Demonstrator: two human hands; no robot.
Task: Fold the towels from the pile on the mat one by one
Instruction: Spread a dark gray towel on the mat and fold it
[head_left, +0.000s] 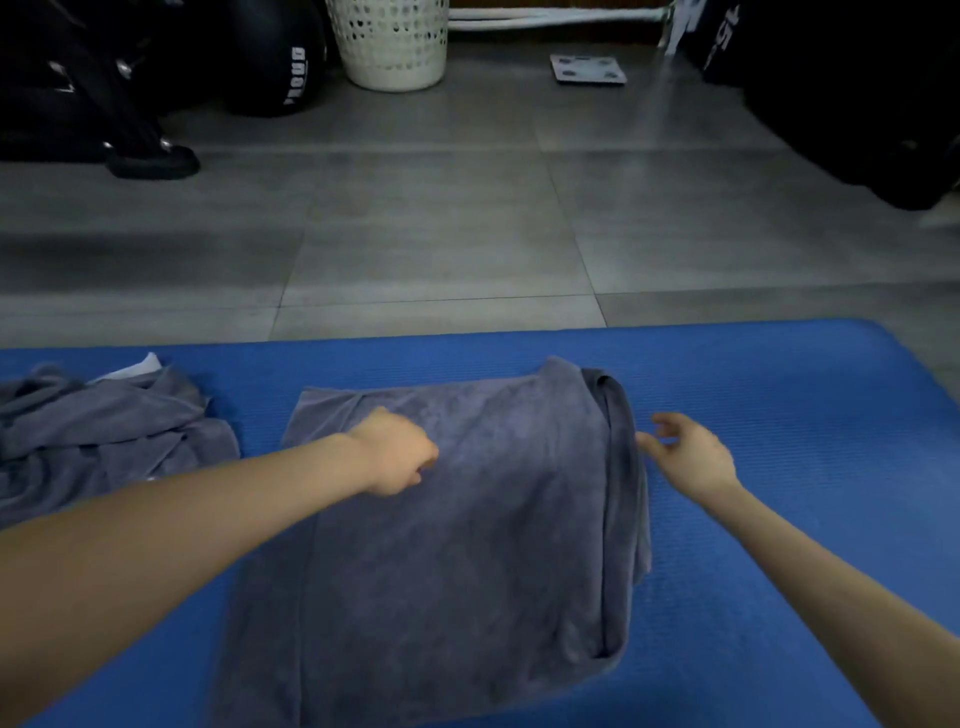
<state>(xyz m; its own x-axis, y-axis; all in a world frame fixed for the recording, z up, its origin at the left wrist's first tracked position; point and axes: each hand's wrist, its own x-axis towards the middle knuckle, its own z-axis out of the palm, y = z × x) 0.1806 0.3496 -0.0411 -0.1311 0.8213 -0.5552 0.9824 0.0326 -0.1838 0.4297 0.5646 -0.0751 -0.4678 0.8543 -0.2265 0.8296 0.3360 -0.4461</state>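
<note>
A grey towel (457, 545) lies folded in the middle of the blue mat (779, 415), its doubled edge running along the right side. My left hand (397, 452) rests on the towel's upper left part with the fingers curled under; whether they pinch cloth I cannot tell. My right hand (685, 452) hovers just right of the folded edge, fingers spread and relaxed, holding nothing. A rumpled pile of grey towels (104, 431) sits at the mat's left end, with a bit of white cloth showing at its back.
Beyond the mat is grey tiled floor (441, 218). A white laundry basket (392, 41) stands at the back, a bathroom scale (587, 68) to its right. Dark gym gear and a black ball (275, 57) fill the back left; dark bags (857, 93) stand at the right.
</note>
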